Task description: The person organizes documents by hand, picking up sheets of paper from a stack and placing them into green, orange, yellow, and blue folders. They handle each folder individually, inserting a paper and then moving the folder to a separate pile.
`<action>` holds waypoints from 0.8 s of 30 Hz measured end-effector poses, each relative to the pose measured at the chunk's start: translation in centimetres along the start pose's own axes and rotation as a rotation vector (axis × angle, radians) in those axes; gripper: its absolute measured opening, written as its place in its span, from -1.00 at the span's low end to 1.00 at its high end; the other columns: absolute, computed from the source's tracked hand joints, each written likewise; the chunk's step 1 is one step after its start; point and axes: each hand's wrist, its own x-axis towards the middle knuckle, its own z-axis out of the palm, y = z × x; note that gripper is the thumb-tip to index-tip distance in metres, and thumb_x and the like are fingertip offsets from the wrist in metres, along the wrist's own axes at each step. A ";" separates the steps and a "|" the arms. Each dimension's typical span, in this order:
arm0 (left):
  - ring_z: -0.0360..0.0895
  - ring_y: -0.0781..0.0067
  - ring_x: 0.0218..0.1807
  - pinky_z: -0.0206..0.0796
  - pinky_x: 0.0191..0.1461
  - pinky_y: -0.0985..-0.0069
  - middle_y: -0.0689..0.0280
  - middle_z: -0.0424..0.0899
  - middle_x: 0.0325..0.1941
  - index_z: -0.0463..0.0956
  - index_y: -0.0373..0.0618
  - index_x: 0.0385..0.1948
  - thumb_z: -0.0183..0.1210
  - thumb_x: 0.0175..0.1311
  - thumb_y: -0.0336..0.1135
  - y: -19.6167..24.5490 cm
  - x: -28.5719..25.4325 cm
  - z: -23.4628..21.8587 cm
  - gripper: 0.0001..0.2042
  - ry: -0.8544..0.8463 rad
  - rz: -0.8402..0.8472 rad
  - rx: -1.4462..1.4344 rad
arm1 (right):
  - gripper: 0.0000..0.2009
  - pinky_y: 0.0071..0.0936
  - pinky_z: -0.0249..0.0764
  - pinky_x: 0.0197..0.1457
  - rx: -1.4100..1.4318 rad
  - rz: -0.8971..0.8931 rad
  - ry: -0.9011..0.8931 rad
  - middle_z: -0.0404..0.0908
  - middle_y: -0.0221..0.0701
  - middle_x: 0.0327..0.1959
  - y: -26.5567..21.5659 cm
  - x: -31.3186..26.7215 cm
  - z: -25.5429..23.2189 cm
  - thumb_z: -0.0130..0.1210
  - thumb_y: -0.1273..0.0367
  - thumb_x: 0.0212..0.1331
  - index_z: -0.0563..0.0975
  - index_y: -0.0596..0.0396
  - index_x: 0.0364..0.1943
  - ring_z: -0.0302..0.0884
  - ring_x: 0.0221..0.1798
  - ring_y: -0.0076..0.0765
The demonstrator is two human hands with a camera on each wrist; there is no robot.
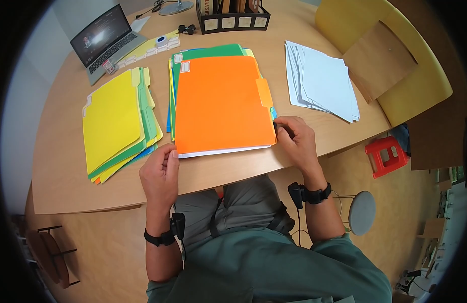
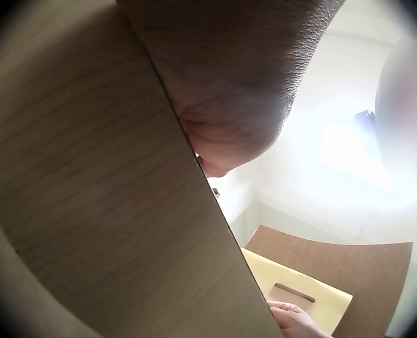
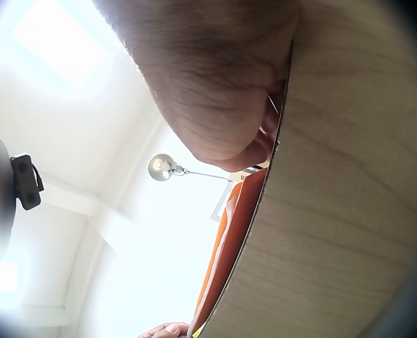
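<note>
An orange file folder [image 1: 221, 101] with white paper [image 1: 223, 151] showing along its near edge lies on top of green, yellow and blue folders. At its near left corner, my left hand [image 1: 160, 169] holds the side with curled fingers and the thumb alongside. My right hand [image 1: 297, 139] grips the opposite side below the tab, its thumb and forefinger at the edge. Seen from the right wrist, the orange folder [image 3: 229, 243] rises beyond the table edge, beside my right hand [image 3: 215, 113]. In the left wrist view, the tabletop hides the folders from sight below my left hand [image 2: 222, 113].
Left of the orange folder sits a stack of yellow and green folders [image 1: 112, 121]. White sheets [image 1: 322, 81] lie to the right, near a yellow chair [image 1: 425, 96] with brown paper on it. A laptop [image 1: 105, 40] and a black book rack [image 1: 233, 22] stand farther back.
</note>
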 end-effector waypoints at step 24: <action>0.48 0.66 -0.37 0.35 -0.25 0.59 0.40 0.61 -0.42 0.71 -0.33 -0.03 0.22 0.62 -0.35 0.0 0.0 0.0 -0.80 0.001 0.021 0.004 | -0.65 -0.24 0.64 0.04 -0.048 0.002 -0.024 0.81 -0.15 -0.02 0.1 0.0 -0.4 0.10 0.58 0.20 0.76 0.14 0.04 0.74 -0.02 -0.04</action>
